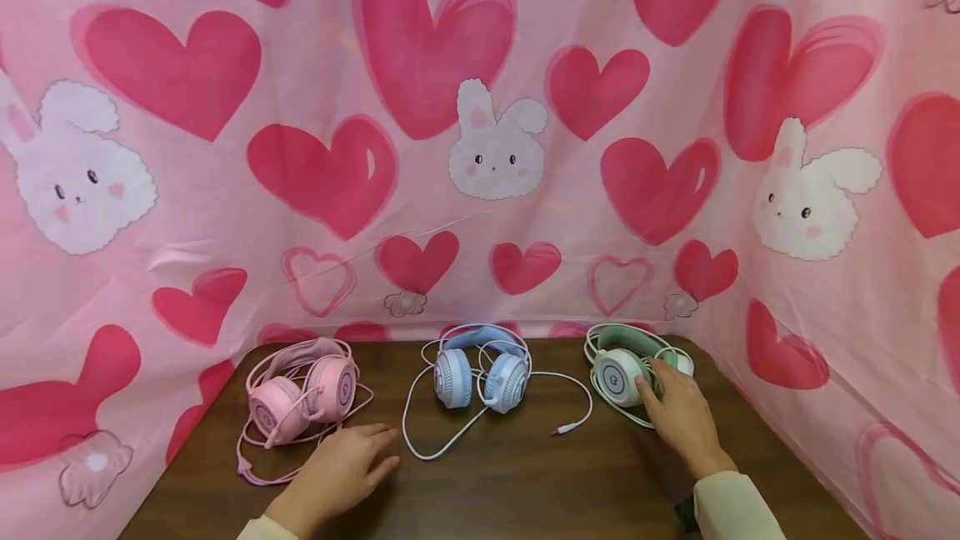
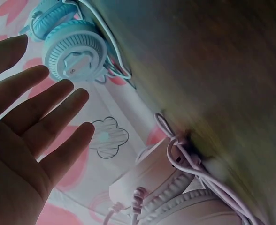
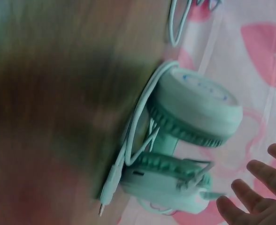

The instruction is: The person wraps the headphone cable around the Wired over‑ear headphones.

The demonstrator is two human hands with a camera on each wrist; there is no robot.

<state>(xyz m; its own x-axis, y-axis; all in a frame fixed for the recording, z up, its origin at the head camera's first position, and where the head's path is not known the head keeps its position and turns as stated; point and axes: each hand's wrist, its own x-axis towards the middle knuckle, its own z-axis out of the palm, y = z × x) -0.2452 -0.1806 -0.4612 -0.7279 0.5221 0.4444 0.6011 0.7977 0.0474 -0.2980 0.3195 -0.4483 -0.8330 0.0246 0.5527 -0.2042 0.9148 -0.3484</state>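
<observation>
Three pairs of headphones stand in a row on a dark wooden table. At the left are pink headphones (image 1: 277,411) with a pink cable looped round them. My left hand (image 1: 341,467) hovers in front of them, its fingers spread and holding nothing in the left wrist view. Light blue headphones (image 1: 453,377) occupy the middle, their white cable curving across the wood. Green and white headphones (image 1: 621,377) sit at the right. Over their right ear cup is my right hand (image 1: 681,415), with extended fingers; the right wrist view shows these fingers beside the headphones, gripping nothing.
A pink cloth (image 1: 450,215) with hearts and rabbit faces hangs behind and on both sides of the table (image 1: 540,482). The blue pair's cable plug (image 1: 566,429) lies right of centre. Another plug (image 3: 110,185) rests by the green pair.
</observation>
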